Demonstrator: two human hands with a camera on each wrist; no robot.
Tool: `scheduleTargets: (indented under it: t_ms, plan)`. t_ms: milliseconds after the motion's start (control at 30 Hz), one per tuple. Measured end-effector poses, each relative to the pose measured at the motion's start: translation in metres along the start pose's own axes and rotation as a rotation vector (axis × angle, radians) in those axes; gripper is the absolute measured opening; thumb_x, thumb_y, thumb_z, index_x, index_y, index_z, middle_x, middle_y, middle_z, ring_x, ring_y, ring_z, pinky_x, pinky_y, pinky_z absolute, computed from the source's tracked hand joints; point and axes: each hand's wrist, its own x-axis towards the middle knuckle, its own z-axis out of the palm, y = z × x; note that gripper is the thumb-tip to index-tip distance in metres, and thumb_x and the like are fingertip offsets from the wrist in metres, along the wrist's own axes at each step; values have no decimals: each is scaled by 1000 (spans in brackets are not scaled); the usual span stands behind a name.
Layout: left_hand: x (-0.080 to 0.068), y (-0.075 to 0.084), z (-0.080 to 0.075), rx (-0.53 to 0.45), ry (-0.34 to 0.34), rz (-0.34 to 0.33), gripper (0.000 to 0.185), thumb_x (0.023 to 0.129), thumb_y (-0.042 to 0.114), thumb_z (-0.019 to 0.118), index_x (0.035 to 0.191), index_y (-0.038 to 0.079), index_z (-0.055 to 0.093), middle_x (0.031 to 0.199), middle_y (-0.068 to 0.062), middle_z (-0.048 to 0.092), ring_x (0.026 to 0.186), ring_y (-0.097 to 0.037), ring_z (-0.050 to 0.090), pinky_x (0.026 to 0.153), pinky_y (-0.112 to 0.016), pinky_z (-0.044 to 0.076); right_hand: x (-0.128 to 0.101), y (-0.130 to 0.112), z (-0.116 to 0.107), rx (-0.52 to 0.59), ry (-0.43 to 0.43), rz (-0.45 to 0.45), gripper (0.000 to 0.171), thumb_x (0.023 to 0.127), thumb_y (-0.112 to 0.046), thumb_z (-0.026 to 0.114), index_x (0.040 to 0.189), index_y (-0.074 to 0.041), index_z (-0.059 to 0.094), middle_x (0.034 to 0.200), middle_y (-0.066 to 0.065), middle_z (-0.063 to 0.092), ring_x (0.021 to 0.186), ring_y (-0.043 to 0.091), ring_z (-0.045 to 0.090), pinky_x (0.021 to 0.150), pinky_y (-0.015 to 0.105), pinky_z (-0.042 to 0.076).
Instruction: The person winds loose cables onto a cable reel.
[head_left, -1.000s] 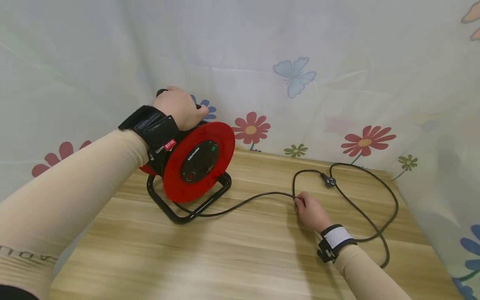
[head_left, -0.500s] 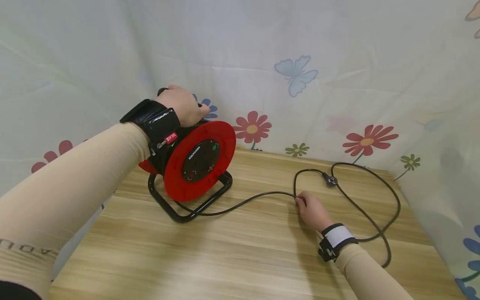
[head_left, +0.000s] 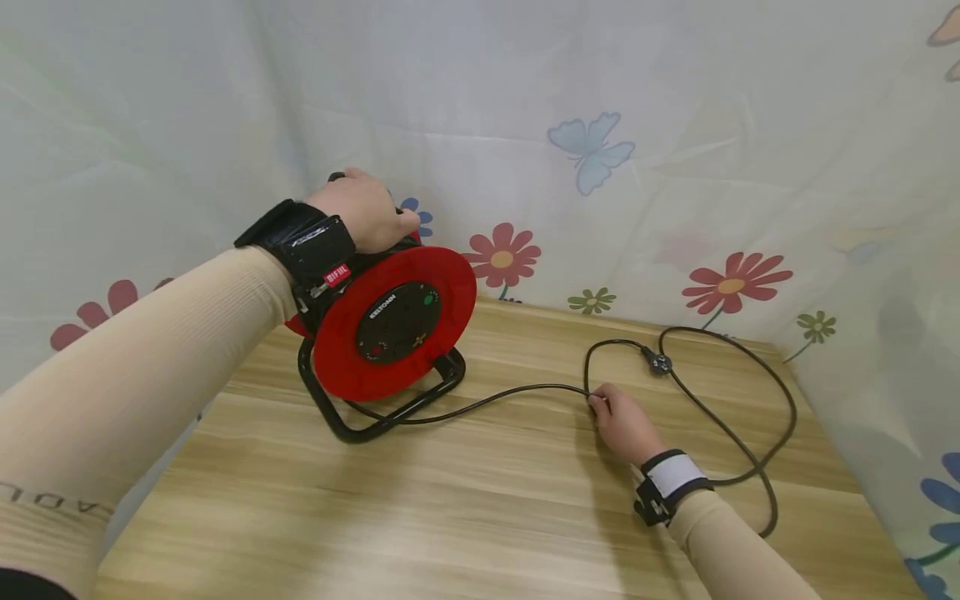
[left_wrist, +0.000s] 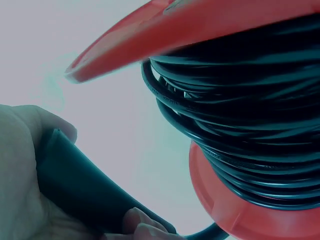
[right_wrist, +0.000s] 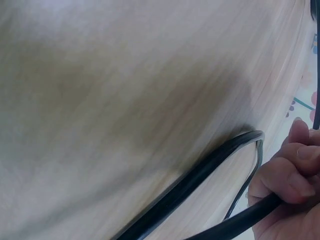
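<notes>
A red cable reel [head_left: 397,323] with a black socket panel stands on its black tube frame at the left of the table. My left hand [head_left: 360,212] grips the black handle [left_wrist: 85,185] at its top, fingers curled round it in the left wrist view. Black cable [left_wrist: 250,115] is wound thickly between the red discs. From the reel a loose length of cable [head_left: 480,405] runs right across the table to my right hand [head_left: 626,429]. That hand holds the cable [right_wrist: 240,220] with its fingers curled over it.
Beyond my right hand the cable lies in wide loops on the wooden table [head_left: 465,517], with a black plug [head_left: 659,363] on the loop near the back edge. A white curtain [head_left: 487,100] printed with flowers and butterflies hangs behind and at both sides.
The reel has turned slightly under my left hand, its front disc now facing me a little more. My right hand and the loose cable stay where they were.
</notes>
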Motion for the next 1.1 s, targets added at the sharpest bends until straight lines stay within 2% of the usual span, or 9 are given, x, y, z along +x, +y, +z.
scheduleTargets:
  t_ms: [200,333,467,600,833,1100]
  plan:
    - [-3,0,0,-67,-28,0,60,85,41,38,115,-10,25,84,-16,50,74,-26,52,61,-34,42,-2,1,-1,-1,-4,20,20,95,-19,42,99,-5,55,85,8,57,72,18,51,63,34,41]
    - [-1,-1,-1,-108,-66,0,65,84,40,40,120,-10,19,91,-18,46,79,-29,51,63,-35,42,-5,3,-3,-6,-6,19,21,95,-20,42,95,-4,57,77,5,55,66,16,49,59,32,39]
    - [1,-3,-1,-122,-83,18,77,84,39,39,129,-13,6,103,-21,39,87,-32,47,68,-38,41,-8,6,-6,-12,-3,15,24,95,-21,41,90,-4,57,70,4,51,61,17,46,55,32,37]
    - [0,-6,-1,-147,-98,37,79,85,37,40,132,-11,-1,104,-21,39,86,-32,49,68,-38,42,-9,9,-6,-25,15,33,27,96,-25,39,89,-6,57,73,5,53,62,17,47,57,32,38]
    - [-2,-9,-1,-179,-111,81,73,86,36,39,132,-7,3,101,-18,42,85,-30,51,68,-36,43,-10,11,-5,-9,11,47,27,96,-27,40,92,-6,58,80,6,57,63,17,48,56,32,38]
    - [4,-11,1,-205,-112,142,73,86,35,41,136,-2,3,105,-16,42,92,-29,48,70,-37,43,-11,11,-5,7,19,38,29,96,-28,39,92,-6,58,84,6,59,67,17,51,60,33,40]
